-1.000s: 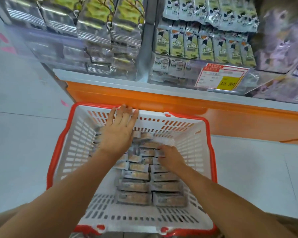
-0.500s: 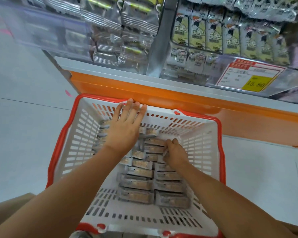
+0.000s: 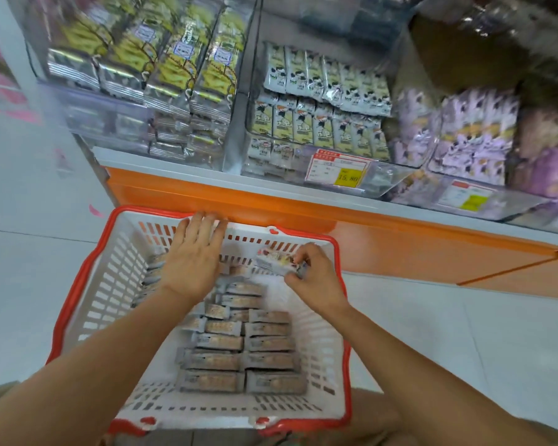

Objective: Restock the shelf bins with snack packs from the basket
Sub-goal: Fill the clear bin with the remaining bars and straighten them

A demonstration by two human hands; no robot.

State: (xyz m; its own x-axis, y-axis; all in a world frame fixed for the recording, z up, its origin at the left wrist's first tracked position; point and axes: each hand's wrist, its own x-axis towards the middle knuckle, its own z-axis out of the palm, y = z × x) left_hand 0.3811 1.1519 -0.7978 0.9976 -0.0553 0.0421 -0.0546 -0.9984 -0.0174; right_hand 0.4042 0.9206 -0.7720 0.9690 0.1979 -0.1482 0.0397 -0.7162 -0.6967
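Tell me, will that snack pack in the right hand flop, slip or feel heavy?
Probably light: the right hand holds the snack pack by one end with fingertips alone. Likely fairly stiff, since it juts out sideways without drooping. Its wrapper looks shiny, so it may be slippery.

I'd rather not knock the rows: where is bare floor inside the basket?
Bare basket floor runs along the near wall, before the nearest snack packs, plus a narrow strip by the right wall. The middle is crowded; the left hand covers the far left, the right hand holds a pack far right.
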